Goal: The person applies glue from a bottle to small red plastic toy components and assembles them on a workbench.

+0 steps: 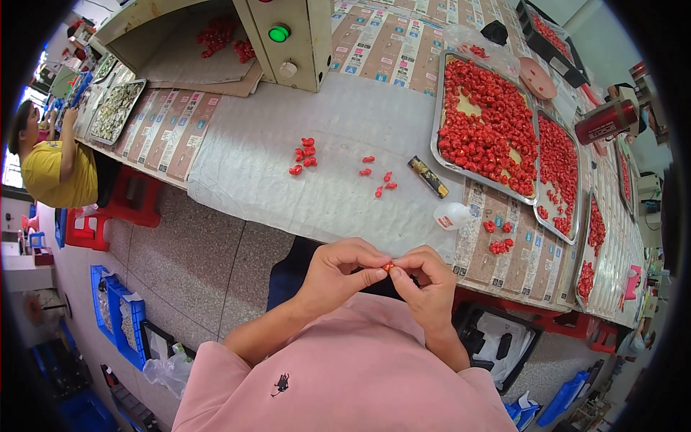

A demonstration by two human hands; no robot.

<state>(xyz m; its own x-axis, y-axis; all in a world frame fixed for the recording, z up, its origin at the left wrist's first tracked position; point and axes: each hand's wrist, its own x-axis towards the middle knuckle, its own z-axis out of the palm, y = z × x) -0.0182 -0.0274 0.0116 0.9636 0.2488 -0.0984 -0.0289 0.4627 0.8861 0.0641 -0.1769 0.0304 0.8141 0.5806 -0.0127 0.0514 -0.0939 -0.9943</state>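
My left hand (338, 272) and my right hand (426, 282) meet close to my chest, below the table's near edge. Together their fingertips pinch one small red piece (388, 266). On the white table cover (245, 155) ahead lie a small cluster of red pieces (304, 155) and a few scattered red pieces (381, 178). A dark narrow tool with a yellow pattern (428, 176) lies to their right.
Metal trays (437, 133) full of red pieces line the right side. A beige machine box with a green button (279, 33) stands at the back. A small clear bottle (451, 215) lies near the edge. Another person in yellow (54, 169) sits far left. Blue crates (119, 317) rest on the floor.
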